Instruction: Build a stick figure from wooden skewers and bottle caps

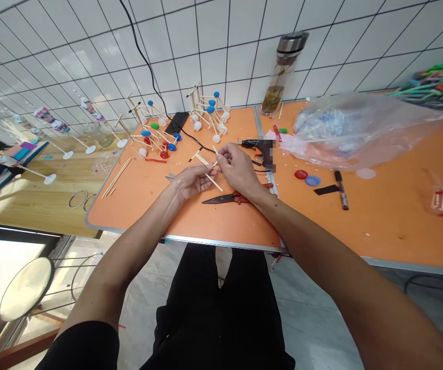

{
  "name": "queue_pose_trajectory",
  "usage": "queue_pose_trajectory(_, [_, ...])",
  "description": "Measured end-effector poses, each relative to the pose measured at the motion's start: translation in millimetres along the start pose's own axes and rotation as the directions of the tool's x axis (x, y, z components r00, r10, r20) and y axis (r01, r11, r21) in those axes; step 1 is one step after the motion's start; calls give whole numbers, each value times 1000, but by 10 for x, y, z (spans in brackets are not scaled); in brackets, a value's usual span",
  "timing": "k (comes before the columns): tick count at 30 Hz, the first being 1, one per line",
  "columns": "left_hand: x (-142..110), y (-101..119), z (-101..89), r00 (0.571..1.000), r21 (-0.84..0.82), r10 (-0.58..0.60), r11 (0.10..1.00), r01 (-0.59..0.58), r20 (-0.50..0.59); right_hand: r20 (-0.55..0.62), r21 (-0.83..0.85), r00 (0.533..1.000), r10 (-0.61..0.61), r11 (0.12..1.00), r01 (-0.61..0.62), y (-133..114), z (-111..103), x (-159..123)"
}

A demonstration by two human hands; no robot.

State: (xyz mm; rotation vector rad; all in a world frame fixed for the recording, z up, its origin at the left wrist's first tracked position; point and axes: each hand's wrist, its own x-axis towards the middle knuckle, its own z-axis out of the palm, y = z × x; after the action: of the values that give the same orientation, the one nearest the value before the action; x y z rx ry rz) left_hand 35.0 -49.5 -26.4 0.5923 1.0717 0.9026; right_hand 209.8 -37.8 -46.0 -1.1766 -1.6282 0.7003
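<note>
L hand and R hand both pinch thin wooden sticks at fingertips, held just above orange surface, bare room in front up to its metal-trimmed edge. Steel pliers w/ red handles lie right under hands, black hot glue gun just past them. Further back: stick-and-bottle-cap models, clear plastic bag on right, white tile wall.

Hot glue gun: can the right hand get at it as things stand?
Likely yes. The right hand sits just below the hot glue gun, nothing blocking it, though it would first release the thin wooden sticks it pinches.
</note>
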Motion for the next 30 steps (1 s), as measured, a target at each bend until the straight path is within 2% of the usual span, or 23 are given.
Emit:
queue_pose_trajectory(3, [2, 36, 28, 999, -5, -32, 999, 33, 23, -2, -12, 1000, -18, 1000, 17, -38, -21, -9])
queue_pose_trajectory(6, [14, 61, 33, 1000, 35, -9, 999, 8, 23, -7, -18, 999, -39, 999, 39, -73, -60, -5])
queue_pose_trajectory(12, [83, 210, 15, 992, 100, 126, 987, -126, -1, -122, -61, 989, -83, 995, 76, -111, -178, 34])
queue_pose_trajectory(17, [87, 327, 68, 965, 49, 263, 963, -263, 12, -184, -77, 973, -137, 989, 124, -35, -203, 67])
queue_pose_trajectory(22, [80, 277, 65, 957, -7, 289, 957, -289, 10, -180, -93, 966, -188, 981, 173, 18, -176, 58])
queue_pose_trajectory(30, [114, 159, 25, 963, -11, 268, 963, -268, 27, -162, -144, 967, -198, 974, 176, 2, -144, 21])
